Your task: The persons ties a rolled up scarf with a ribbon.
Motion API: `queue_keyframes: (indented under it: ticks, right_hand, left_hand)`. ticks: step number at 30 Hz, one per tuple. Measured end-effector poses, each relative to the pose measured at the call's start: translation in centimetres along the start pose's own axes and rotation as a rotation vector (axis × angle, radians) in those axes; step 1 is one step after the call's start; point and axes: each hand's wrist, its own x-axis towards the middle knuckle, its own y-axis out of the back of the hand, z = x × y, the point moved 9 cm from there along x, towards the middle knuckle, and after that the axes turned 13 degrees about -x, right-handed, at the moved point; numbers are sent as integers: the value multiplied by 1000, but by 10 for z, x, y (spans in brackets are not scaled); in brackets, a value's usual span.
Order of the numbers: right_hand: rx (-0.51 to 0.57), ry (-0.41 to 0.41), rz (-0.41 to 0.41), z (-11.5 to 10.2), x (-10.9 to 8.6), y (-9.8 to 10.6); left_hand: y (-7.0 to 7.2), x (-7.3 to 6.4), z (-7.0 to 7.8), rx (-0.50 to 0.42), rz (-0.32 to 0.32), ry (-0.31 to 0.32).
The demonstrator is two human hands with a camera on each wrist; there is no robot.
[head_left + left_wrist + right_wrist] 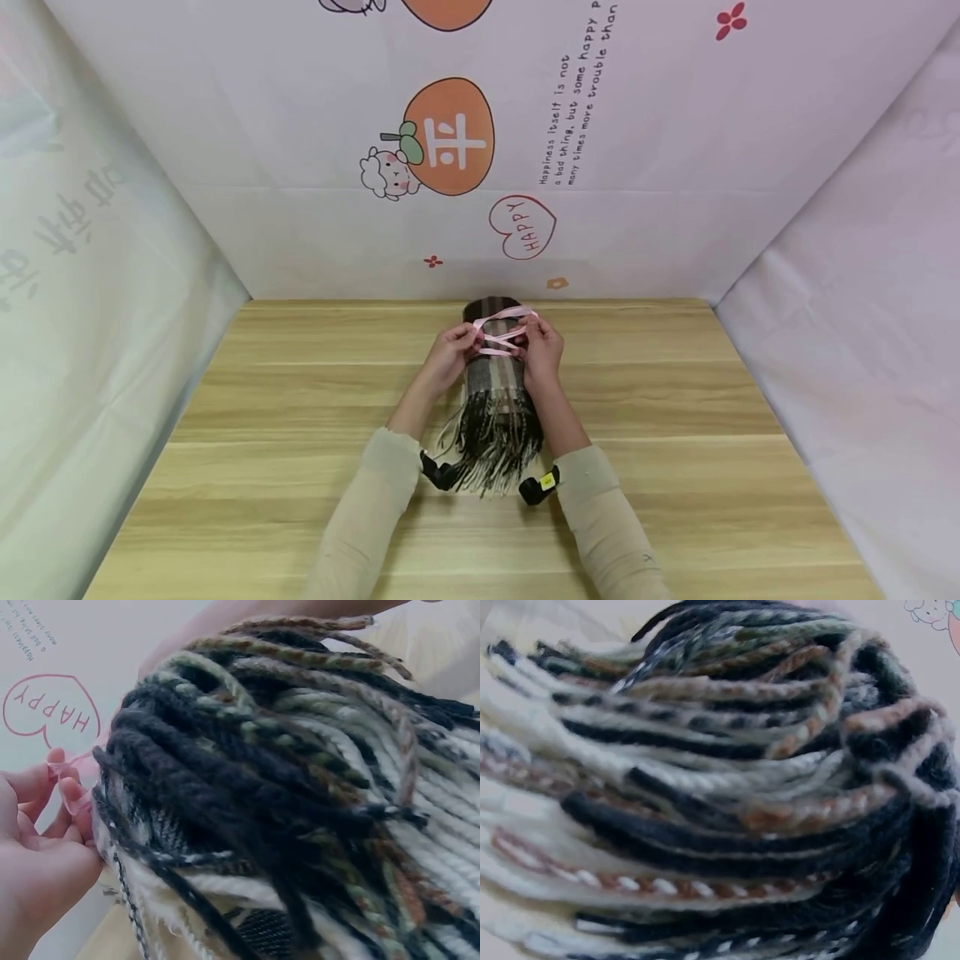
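Note:
A rolled plaid scarf point(493, 379) in brown, grey and black lies with its fringe point(497, 437) toward me. Pink ribbon point(495, 352) runs around its upper part, with strands crossing and a loop raised above. On the scarf's left side, my left hand point(448, 353) pinches the ribbon. My right hand point(544, 348) holds another part of it at the right side. In the left wrist view, fingertips of the left hand point(37, 855) grip the ribbon point(78, 802) beside the fringe. Only fringe point(705, 765) fills most of the right wrist view, which hides the right fingers.
The scarf rests on a wood-grain table point(315, 433) near its back edge. A white printed cloth point(300, 167) stands behind, and white cloth walls point(840, 333) flank both sides. Black wrist cameras point(534, 490) sit close to the fringe.

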Motion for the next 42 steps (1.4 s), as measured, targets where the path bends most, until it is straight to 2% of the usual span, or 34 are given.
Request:
queue_keyframes:
  ticks: [5, 10, 16, 21, 25, 28, 33, 35, 42]
  right_hand:
    - [-35, 20, -19, -5, -2, -2]
    - [-43, 49, -76, -10, -4, -5]
    - [-288, 198, -102, -20, -6, -9]
    - [-426, 288, -74, -27, -7, -9]
    - [-535, 388, -105, -34, -10, -14]
    - [-492, 394, -160, -32, -10, -18]
    - [-303, 293, -219, -24, -7, -18]
    - [-267, 273, -231, -23, -7, -18]
    - [-398, 363, -284, -25, -10, -25]
  left_hand:
    - [1, -4, 3, 48, 14, -38]
    - [2, -8, 5, 38, 43, -61]
    - [0, -9, 4, 57, 31, -63]
    - [-3, -7, 3, 84, 18, -62]
    - [-3, -5, 5, 81, 26, -82]
    - [-5, -4, 5, 86, 17, -87]
    - [-4, -4, 4, 69, 22, -89]
    - [-3, -5, 4, 61, 30, -91]
    - [-2, -5, 4, 74, 39, -92]
